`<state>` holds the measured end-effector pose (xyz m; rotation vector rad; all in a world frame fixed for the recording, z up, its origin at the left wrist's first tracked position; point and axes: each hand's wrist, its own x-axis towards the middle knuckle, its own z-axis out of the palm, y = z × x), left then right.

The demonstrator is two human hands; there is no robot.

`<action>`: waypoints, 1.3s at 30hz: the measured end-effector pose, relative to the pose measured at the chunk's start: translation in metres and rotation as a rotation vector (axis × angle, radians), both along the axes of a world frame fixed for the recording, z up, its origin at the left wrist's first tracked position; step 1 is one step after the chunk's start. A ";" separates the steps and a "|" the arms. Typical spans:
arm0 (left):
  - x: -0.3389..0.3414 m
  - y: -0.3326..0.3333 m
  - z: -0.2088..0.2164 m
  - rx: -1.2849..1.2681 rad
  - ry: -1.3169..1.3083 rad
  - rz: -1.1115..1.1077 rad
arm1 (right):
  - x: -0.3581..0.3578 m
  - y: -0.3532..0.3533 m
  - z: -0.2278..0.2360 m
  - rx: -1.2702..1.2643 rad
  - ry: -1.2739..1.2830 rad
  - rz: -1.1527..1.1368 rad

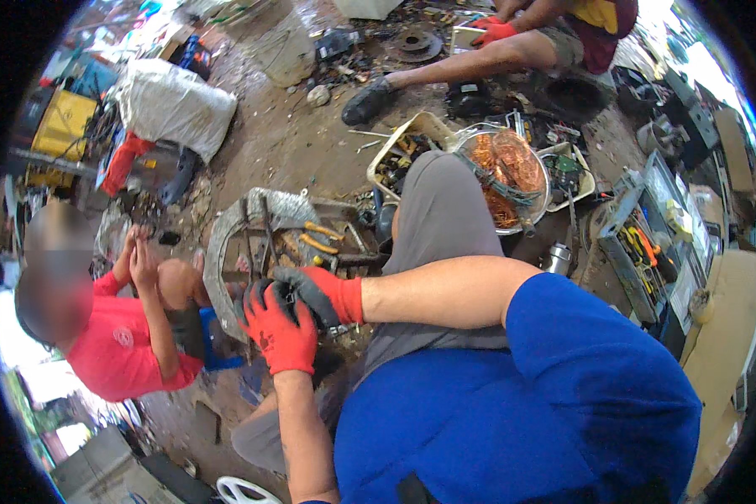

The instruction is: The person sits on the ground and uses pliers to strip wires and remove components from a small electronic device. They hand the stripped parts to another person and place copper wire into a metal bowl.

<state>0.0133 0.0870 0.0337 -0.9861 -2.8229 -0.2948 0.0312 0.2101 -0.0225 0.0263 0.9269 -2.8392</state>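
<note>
Both my hands wear red work gloves with dark grey coated fingers. My left hand (280,329) and my right hand (321,296) meet at the near edge of a metal work frame. Their fingers curl round a small dark piece; its kind is hidden between the gloves. Just beyond lie yellow-handled pliers (319,238) on the frame's board. Dark metal bars (266,220) lean beside them, inside a grey curved metal rim (220,252).
A round pan (543,189) of copper wire sits past my knee, beside a cream bin (375,172) of scrap. An open toolbox (626,244) stands at right. A person in red (134,344) sits at left; another with red gloves (494,32) works at the far side.
</note>
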 end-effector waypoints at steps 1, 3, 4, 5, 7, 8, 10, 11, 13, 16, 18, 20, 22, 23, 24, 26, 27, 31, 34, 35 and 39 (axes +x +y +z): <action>-0.002 -0.003 -0.003 0.082 -0.057 0.009 | 0.003 0.005 0.006 0.003 0.025 0.035; -0.009 0.000 0.000 0.245 -0.157 -0.008 | -0.014 -0.003 -0.023 0.064 0.179 0.020; -0.011 -0.006 -0.004 0.308 -0.160 0.004 | -0.015 -0.005 -0.024 0.122 0.230 -0.018; -0.011 -0.008 -0.005 0.339 -0.201 0.003 | -0.015 -0.006 -0.024 0.184 0.278 -0.064; -0.013 -0.002 -0.002 0.400 -0.281 -0.013 | -0.027 -0.005 -0.033 -0.133 0.153 0.065; -0.016 -0.005 -0.007 0.453 -0.311 -0.042 | -0.029 -0.002 -0.029 -0.105 0.104 0.041; -0.013 -0.004 -0.012 0.720 -0.408 -0.075 | -0.028 0.009 -0.011 -0.045 -0.002 -0.007; -0.009 -0.004 -0.012 0.852 -0.450 -0.082 | -0.027 0.018 0.002 0.074 0.012 -0.035; 0.003 0.005 -0.011 1.038 -0.487 -0.064 | -0.023 0.058 0.031 0.125 -0.022 -0.066; -0.013 -0.038 -0.076 0.933 -0.390 0.118 | -0.023 0.134 0.047 -0.073 -0.186 -0.234; -0.016 -0.066 -0.110 0.614 -0.310 0.226 | -0.017 0.188 0.047 0.147 -0.118 -0.550; -0.026 -0.020 -0.111 0.281 -0.429 0.247 | 0.007 0.276 0.029 0.319 0.030 -0.800; -0.027 -0.039 -0.146 0.143 -0.182 0.137 | 0.011 0.321 0.009 0.227 -0.167 -0.761; -0.021 -0.028 -0.155 0.128 -0.134 0.134 | 0.012 0.345 -0.002 0.192 -0.269 -0.745; -0.033 -0.017 -0.142 0.123 -0.223 0.148 | 0.001 0.349 -0.020 0.152 -0.274 -0.749; -0.026 -0.020 -0.155 0.116 -0.207 0.162 | -0.006 0.343 -0.056 0.026 -0.391 -0.689; -0.026 -0.023 -0.159 0.090 -0.199 0.172 | -0.006 0.338 -0.074 -0.012 -0.441 -0.650; -0.029 -0.021 -0.156 0.019 -0.298 0.212 | -0.004 0.345 -0.128 0.019 -0.529 -0.570; -0.033 -0.017 -0.152 -0.008 -0.353 0.226 | 0.000 0.359 -0.166 0.088 -0.570 -0.528; -0.030 -0.018 -0.153 -0.021 -0.367 0.238 | -0.001 0.362 -0.179 0.103 -0.583 -0.504; -0.030 -0.024 -0.151 -0.014 -0.407 0.226 | -0.002 0.374 -0.216 0.184 -0.613 -0.424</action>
